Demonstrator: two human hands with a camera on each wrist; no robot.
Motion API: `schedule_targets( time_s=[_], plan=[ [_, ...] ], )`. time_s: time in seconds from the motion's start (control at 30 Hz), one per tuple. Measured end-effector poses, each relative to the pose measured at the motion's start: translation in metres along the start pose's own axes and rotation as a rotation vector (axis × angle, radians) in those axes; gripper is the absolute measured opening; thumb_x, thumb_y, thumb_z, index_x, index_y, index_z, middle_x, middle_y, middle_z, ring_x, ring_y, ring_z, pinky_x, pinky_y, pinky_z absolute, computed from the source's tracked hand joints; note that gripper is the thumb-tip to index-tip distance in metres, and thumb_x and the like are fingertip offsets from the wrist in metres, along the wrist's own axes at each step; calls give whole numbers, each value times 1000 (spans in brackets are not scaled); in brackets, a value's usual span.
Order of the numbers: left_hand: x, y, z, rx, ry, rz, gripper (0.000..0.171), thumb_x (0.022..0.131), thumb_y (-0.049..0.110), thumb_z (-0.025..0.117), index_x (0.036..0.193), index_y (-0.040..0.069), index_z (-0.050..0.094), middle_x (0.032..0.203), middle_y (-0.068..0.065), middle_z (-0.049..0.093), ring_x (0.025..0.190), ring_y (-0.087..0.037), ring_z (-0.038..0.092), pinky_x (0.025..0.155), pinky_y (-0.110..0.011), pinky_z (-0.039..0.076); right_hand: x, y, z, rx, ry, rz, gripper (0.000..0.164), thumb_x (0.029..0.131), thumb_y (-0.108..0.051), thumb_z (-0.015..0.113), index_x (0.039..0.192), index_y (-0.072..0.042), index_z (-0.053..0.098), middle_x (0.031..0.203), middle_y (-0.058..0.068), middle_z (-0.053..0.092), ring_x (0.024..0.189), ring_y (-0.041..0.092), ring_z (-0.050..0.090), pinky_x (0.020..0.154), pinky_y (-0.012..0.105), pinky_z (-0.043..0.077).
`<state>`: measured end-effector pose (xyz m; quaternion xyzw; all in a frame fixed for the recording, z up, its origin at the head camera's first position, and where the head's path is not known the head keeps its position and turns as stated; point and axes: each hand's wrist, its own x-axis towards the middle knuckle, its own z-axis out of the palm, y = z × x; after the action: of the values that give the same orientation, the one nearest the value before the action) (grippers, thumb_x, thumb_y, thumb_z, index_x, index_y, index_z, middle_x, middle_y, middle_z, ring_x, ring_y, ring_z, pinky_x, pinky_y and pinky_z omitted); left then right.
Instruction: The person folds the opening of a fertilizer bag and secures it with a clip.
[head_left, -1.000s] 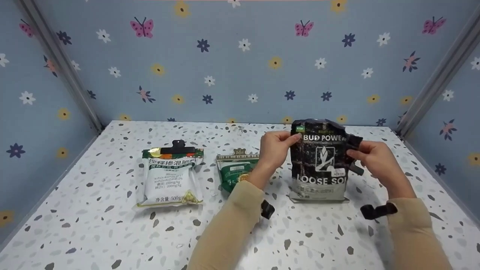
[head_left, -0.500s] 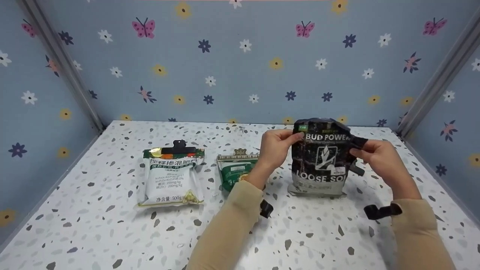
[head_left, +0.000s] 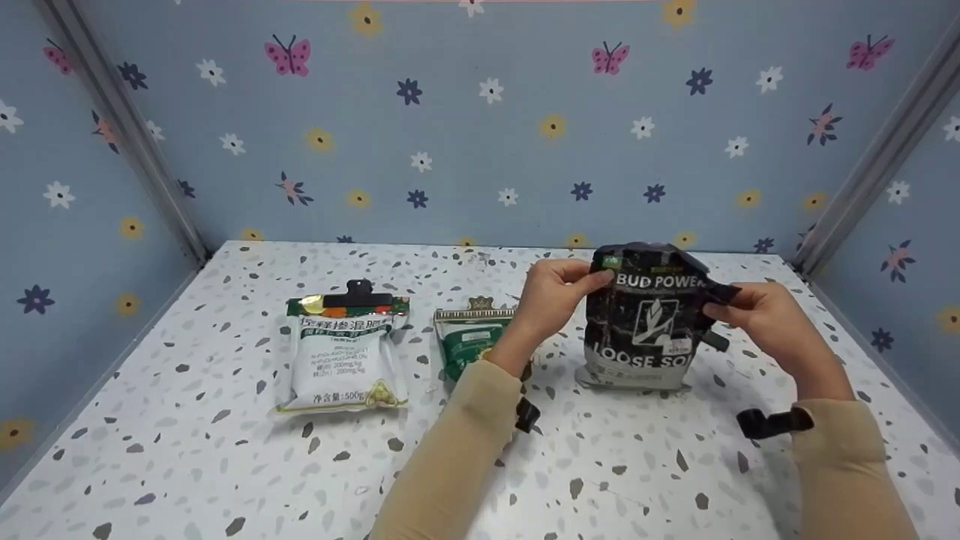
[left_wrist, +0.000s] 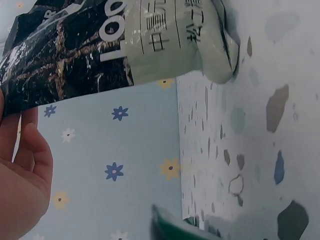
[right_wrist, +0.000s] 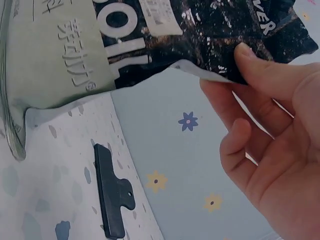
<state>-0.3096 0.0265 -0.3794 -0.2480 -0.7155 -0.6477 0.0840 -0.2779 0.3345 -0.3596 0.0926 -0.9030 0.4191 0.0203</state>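
Observation:
A black and pale grey bag marked "LOOSE SOI" [head_left: 649, 322] stands on the table in the head view, its top edge crumpled. My left hand [head_left: 556, 300] pinches its upper left edge, thumb in front. On the opposite side, my right hand [head_left: 769, 322] pinches the upper right edge, where the dark film is pulled outward. The right wrist view shows thumb and forefinger on the bag's edge, with the other fingers bent below it. Behind the bag's right side lies a black bag clip [right_wrist: 107, 192] on the table, partly hidden in the head view.
To the left lies a white fertilizer bag [head_left: 345, 360] with a black clip [head_left: 358, 294] across its top. A green and white bag [head_left: 469, 341] with a gold clip [head_left: 480, 304] sits in the middle, partly behind my left forearm. Flower-patterned walls [head_left: 480, 150] enclose the speckled table [head_left: 225, 450].
The bag has shifted slightly back, and its top has moved right and turned a little. My right hand has drifted right with its edge. Both hands keep their hold.

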Motion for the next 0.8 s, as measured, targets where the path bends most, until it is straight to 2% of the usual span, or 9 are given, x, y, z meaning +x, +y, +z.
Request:
schedule_targets(
  time_s=[0.1, 0.23, 0.3, 0.43, 0.6, 0.7, 0.8],
  plan=[
    [0, 0, 0, 20, -19, 3, 26, 94, 35, 71, 85, 12, 77, 85, 10, 71, 79, -3, 60, 76, -25, 48, 0, 1, -1, 22, -22, -7, 36, 97, -25, 68, 117, 5, 69, 103, -2, 73, 95, 4, 63, 82, 25, 48],
    [0, 0, 1, 19, -21, 12, 24, 95, 36, 69, 91, 14, 77, 89, 9, 72, 84, -5, 63, 79, -28, 50, 0, 1, 1, 68, -53, -29, 37, 95, -22, 71, 118, 6, 68, 104, 0, 73, 96, 7, 66, 83, 22, 49],
    [0, 1, 2, 20, -8, 11, 21, 95, 37, 68, 100, 20, 78, 94, 12, 72, 92, -5, 65, 84, -29, 52, 1, 2, 2, 80, -73, -38, 37, 93, -20, 73, 118, 5, 67, 104, 1, 73, 96, 9, 66, 83, 22, 50],
    [0, 3, 4, 29, 12, 3, 24, 97, 42, 64, 102, 21, 76, 92, 13, 72, 92, -5, 65, 84, -30, 51, -1, 3, 0, 72, -122, -52, 33, 93, -12, 73, 122, 3, 65, 109, 3, 70, 100, 10, 65, 82, 24, 51],
    [0, 8, 6, 14, 16, 4, 27, 98, 41, 62, 108, 19, 75, 95, 12, 71, 93, -5, 65, 87, -28, 51, -5, 1, -6, 29, -181, -89, 34, 96, 2, 60, 131, 4, 60, 117, 7, 66, 104, 4, 60, 85, 20, 49],
    [-1, 10, 6, 19, 9, 35, 26, 100, 37, 60, 104, 16, 76, 94, 11, 71, 87, -5, 63, 80, -25, 48, -5, -3, -8, 29, -159, -113, 33, 99, 3, 53, 131, 7, 58, 116, 1, 66, 103, 2, 59, 85, 19, 48],
    [0, 11, 6, 28, 2, 61, 28, 101, 35, 60, 92, 14, 74, 87, 9, 69, 77, -9, 58, 71, -26, 43, -6, -9, -6, 65, -74, -144, 29, 104, -4, 50, 128, 7, 60, 111, -5, 66, 100, 5, 59, 82, 20, 49]
  ],
)
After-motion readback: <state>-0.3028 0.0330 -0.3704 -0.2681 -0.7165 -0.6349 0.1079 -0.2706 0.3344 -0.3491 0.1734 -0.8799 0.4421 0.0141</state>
